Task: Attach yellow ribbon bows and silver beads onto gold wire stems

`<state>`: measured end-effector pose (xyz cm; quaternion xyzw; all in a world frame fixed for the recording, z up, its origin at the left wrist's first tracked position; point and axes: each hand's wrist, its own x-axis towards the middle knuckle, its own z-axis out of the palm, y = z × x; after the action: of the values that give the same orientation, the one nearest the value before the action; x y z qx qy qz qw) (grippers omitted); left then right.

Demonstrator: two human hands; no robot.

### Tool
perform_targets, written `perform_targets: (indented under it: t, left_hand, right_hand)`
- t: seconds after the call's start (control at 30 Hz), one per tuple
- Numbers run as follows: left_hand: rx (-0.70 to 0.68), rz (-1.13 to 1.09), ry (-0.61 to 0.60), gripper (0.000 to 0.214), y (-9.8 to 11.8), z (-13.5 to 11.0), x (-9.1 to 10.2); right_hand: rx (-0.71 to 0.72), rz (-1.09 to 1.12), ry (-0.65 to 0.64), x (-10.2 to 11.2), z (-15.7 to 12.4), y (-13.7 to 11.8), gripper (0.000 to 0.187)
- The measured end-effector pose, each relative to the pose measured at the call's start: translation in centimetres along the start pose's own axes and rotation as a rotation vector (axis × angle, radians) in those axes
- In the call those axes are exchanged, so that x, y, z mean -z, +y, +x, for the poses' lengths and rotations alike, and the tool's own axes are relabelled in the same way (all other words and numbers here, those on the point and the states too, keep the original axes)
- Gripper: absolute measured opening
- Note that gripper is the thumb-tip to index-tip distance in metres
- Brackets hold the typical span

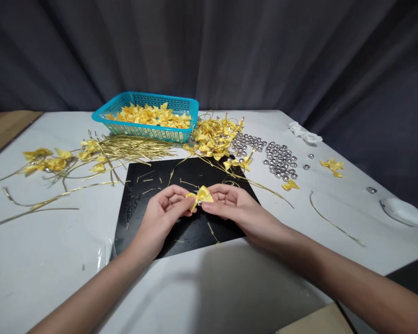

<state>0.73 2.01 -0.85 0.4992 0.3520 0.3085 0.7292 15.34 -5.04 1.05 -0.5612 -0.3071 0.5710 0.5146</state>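
Observation:
A yellow ribbon bow (204, 193) is pinched between my two hands, just above a black mat (191, 174). My left hand (169, 204) grips the bow's left loop between thumb and fingers. On the other side, the thumb and fingertips of my right hand (231, 204) close on its right part. Something small and silvery shows at the bow's middle, close to my right thumb; part of it is hidden. Short gold cord snippets (213, 232) lie scattered over the mat around my hands.
Behind the mat stands a blue basket (144, 125) full of yellow bows. Gold cords (135, 147) lie in front of it. Bows with cords (214, 134) and silvery bells or beads (280, 160) are heaped to the right. A white dish (402, 211) and crumpled tissue (304, 133) sit further right.

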Motion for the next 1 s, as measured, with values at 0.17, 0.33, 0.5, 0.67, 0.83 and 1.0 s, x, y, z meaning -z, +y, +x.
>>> perform_targets:
  t: [0.17,0.33,0.5,0.67,0.83,1.0]
  left_hand:
    - [-0.016,0.036,-0.021,0.019,-0.17,-0.07,0.26]
    - [-0.038,0.100,-0.034,0.014,-0.02,-0.16,0.07]
    - [-0.075,0.197,-0.011,0.020,0.03,0.00,-0.24]
    - [-0.066,0.227,-0.027,0.020,0.15,-0.07,-0.52]
    - [-0.041,0.190,-0.024,0.013,0.16,-0.07,-0.50]
    - [-0.016,0.136,-0.027,0.012,-0.07,-0.01,0.00]
  right_hand:
    - [-0.008,0.025,-0.020,-0.08,0.25,0.82,0.034]
    - [0.031,-0.004,-0.020,-0.14,0.29,0.84,0.033]
    - [0.080,-0.183,-0.012,0.06,0.36,0.72,0.034]
    - [0.062,-0.255,-0.024,0.48,0.31,0.20,0.035]
    - [-0.053,-0.123,-0.119,0.39,0.06,0.13,0.033]
    - [-0.073,-0.024,-0.085,0.16,0.12,0.18,0.032]
